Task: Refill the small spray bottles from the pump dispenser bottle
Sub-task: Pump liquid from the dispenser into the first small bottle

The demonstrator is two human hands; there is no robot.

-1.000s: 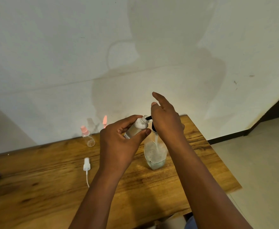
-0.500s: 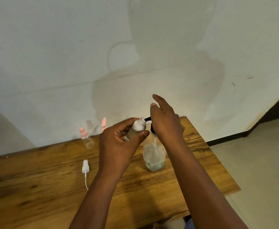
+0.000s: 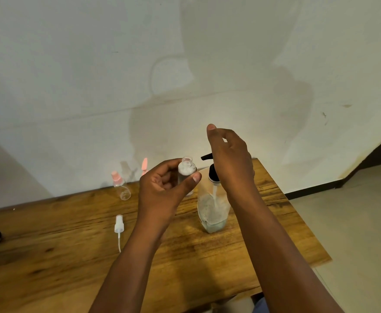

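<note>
Head view: left hand (image 3: 162, 188) grips an uncapped spray bottle (image 3: 186, 169) beside the pump bottle (image 3: 212, 206).
Right hand (image 3: 230, 159) rests loosely open on the pump near the counter's (image 3: 49, 256) far right corner.

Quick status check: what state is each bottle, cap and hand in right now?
Small bottle: uncapped, white fill inside, held upright.
Pump bottle: upright, little liquid left.
White sprayer: off, lying on table.
Pink-capped bottle: capped, looks empty.
Left hand: gripping small bottle.
Right hand: on pump head.
</note>
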